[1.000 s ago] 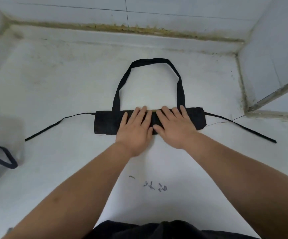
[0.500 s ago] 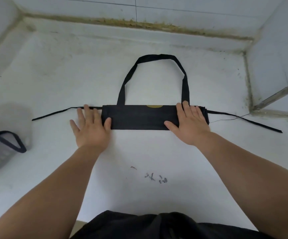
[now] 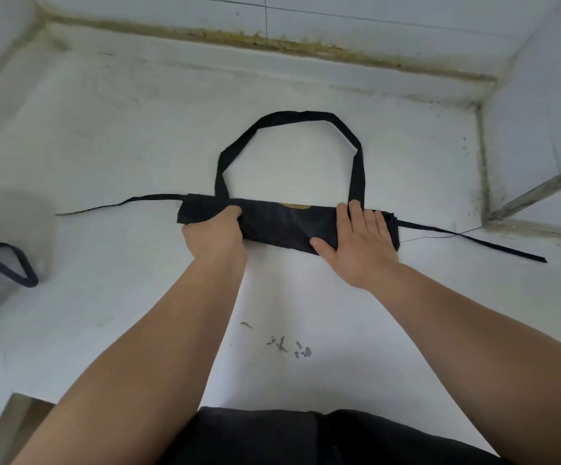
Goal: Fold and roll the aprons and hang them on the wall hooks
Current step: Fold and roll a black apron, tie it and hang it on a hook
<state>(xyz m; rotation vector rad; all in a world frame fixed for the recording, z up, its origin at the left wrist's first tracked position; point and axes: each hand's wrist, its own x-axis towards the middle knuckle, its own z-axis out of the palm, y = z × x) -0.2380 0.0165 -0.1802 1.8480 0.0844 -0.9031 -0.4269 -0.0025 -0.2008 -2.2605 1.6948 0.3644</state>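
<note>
— White tabletop (image 3: 138,146), stained tiled walls (image 3: 406,15) behind. Where are we keeping the apron (image 3: 289,223)?
— We are keeping it flat mid-tabletop, folded into a narrow black band. Half a second ago our left hand (image 3: 213,234) was lying spread beside its left end; now we are curling those fingers round that end.
— And our right hand (image 3: 361,243)?
— We are still pressing it spread on the right end. Folding looks finished, so we are probably starting the roll from the left.
— How is it looking?
— Its neck loop (image 3: 292,116) is arching away from us, thin ties (image 3: 473,241) are trailing out both sides, and a yellow patch (image 3: 295,206) is peeking at the far edge.
</note>
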